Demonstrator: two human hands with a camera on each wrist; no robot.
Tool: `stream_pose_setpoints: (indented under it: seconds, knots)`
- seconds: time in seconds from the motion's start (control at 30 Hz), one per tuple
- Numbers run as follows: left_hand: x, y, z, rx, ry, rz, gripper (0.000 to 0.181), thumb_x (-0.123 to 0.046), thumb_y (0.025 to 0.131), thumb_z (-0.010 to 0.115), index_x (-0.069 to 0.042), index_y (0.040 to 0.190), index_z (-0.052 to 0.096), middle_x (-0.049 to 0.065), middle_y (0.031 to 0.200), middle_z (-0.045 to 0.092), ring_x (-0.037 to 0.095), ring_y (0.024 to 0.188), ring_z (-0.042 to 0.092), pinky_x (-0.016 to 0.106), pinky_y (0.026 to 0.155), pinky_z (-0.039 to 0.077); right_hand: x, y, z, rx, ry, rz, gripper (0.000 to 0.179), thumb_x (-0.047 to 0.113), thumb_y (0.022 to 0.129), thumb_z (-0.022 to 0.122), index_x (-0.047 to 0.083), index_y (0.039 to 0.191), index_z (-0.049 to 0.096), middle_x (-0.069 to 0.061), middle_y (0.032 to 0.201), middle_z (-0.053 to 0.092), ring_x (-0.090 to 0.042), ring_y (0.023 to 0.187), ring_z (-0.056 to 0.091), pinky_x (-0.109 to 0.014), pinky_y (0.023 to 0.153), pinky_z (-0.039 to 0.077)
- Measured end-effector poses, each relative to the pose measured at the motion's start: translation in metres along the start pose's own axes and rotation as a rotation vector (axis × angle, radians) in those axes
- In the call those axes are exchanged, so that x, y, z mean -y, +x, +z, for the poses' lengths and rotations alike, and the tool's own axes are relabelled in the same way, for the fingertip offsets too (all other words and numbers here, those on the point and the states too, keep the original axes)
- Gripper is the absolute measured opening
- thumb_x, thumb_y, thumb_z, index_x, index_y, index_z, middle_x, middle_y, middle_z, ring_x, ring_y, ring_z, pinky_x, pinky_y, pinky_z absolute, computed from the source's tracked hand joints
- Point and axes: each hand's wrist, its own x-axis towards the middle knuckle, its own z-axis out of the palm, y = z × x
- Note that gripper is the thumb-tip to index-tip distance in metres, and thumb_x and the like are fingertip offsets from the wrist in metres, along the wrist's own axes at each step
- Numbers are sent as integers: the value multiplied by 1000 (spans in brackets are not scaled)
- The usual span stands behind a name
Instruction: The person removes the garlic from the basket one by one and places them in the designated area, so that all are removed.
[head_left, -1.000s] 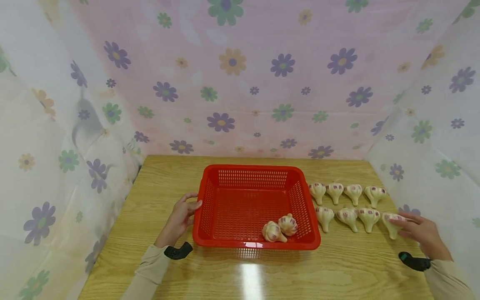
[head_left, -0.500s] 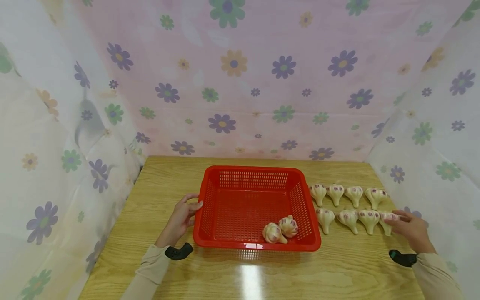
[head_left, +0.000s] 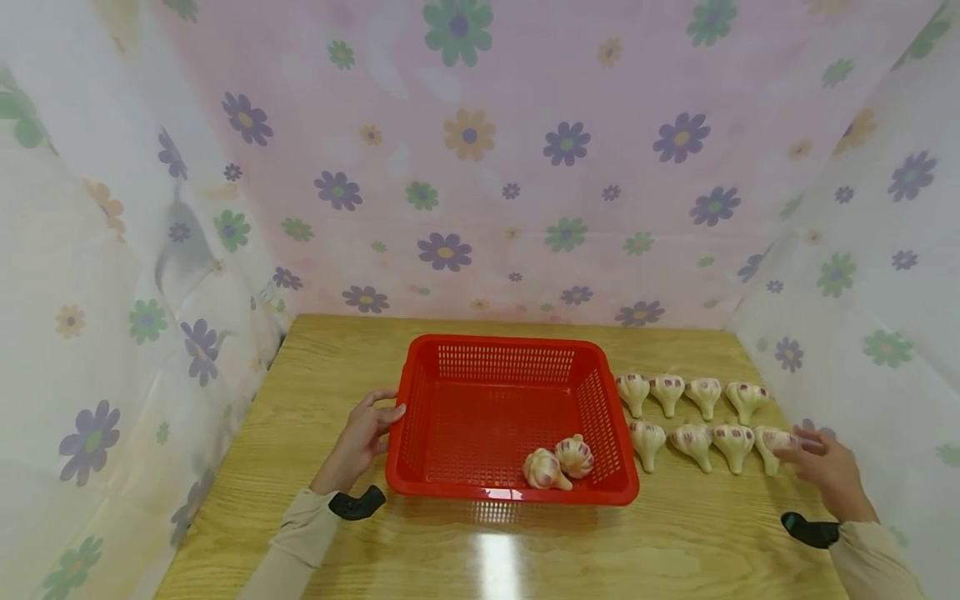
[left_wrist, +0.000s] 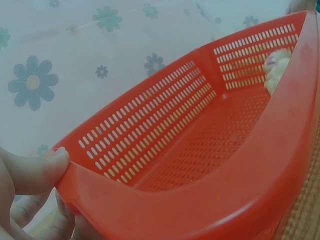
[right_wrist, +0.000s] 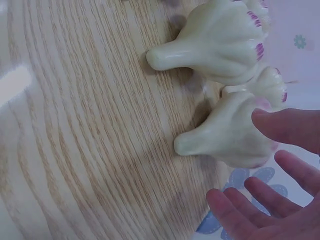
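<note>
A red plastic basket with slotted walls stands mid-table. My left hand grips its left rim, thumb over the edge and fingers curled beneath, as the left wrist view shows. Inside, at the front right corner, lie a garlic bulb and a second garlic bulb. My right hand is at the right end of the front garlic row, beside the end garlic bulb. In the right wrist view its fingers are spread and loose, with the thumb overlapping that bulb.
Several more garlic bulbs line up in two rows right of the basket, stems toward me. Behind them is the back row. Flowered cloth walls enclose the wooden table at the back and both sides.
My right hand moved left, shifting the end garlic bulb close to its neighbour, then eased slightly right off it. My left hand has stayed on the basket rim.
</note>
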Motion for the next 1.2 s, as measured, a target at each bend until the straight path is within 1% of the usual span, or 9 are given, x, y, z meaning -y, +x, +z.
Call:
stream_pose_setpoints:
  seconds: [0.07, 0.17, 0.33, 0.47, 0.57, 0.67, 0.8, 0.97, 1.2]
  knots:
    - [0, 0, -1, -7, 6, -4, 46, -12, 90, 62, -8, 132, 42, 2, 92, 66, 18, 80, 62, 36, 65, 52, -1, 0, 0, 7, 6, 31, 81, 37, 93, 59, -15, 141, 19, -44, 138, 18, -13, 92, 54, -36, 73, 53]
    - [0, 0, -3, -13, 11, -7, 46, -12, 91, 62, -9, 132, 42, 3, 93, 66, 18, 80, 63, 37, 65, 53, 3, -1, -1, 30, -6, 54, 83, 41, 93, 56, -14, 143, 18, -45, 141, 11, -52, 117, 35, -48, 82, 48]
    - [2, 1, -6, -22, 1, -24, 47, -13, 91, 62, -9, 133, 41, 4, 94, 66, 18, 81, 62, 37, 66, 52, 16, -6, -7, 27, -45, 46, 84, 43, 95, 52, -12, 144, 14, -46, 142, 3, -63, 123, 15, -64, 88, 35]
    - [4, 2, -7, -30, -2, -33, 47, -13, 91, 62, -8, 133, 41, 3, 91, 66, 17, 80, 62, 36, 65, 52, 34, -11, -8, -6, -63, -48, 77, 39, 96, 53, -11, 144, 19, -46, 140, 9, -63, 121, 18, -65, 84, 33]
    - [5, 2, -7, -30, -1, -35, 47, -13, 91, 61, -8, 133, 40, 2, 90, 66, 17, 79, 61, 37, 65, 52, 49, -16, -4, -33, -99, -150, 65, 35, 95, 56, -5, 140, 32, -44, 137, 21, -58, 114, 29, -54, 80, 42]
    - [4, 3, -6, -27, -6, -29, 47, -13, 91, 62, -8, 133, 40, 3, 90, 66, 18, 80, 61, 37, 66, 52, 67, -19, 3, -43, -120, -245, 51, 32, 94, 59, 2, 132, 43, -38, 132, 31, -24, 102, 49, -32, 71, 50]
    - [1, 6, -4, -30, -3, -24, 47, -12, 90, 63, -8, 132, 42, 3, 90, 66, 18, 81, 60, 37, 67, 52, 93, -23, 13, -10, -132, -338, 43, 27, 93, 61, 3, 127, 48, -25, 124, 43, 14, 88, 39, -15, 65, 46]
    - [2, 6, -4, -30, -12, -40, 46, -11, 89, 63, -8, 131, 43, 2, 90, 66, 18, 81, 60, 37, 67, 52, 124, -30, 28, 43, -185, -408, 47, 26, 92, 63, -2, 128, 48, -3, 117, 51, 16, 90, 43, -22, 66, 48]
    - [3, 5, -1, -11, -36, -34, 46, -11, 89, 64, -8, 130, 44, 2, 90, 67, 17, 80, 61, 36, 64, 52, 163, -43, 53, 170, -209, -496, 42, 24, 93, 62, 2, 126, 51, -18, 123, 52, -7, 101, 54, -34, 69, 51]
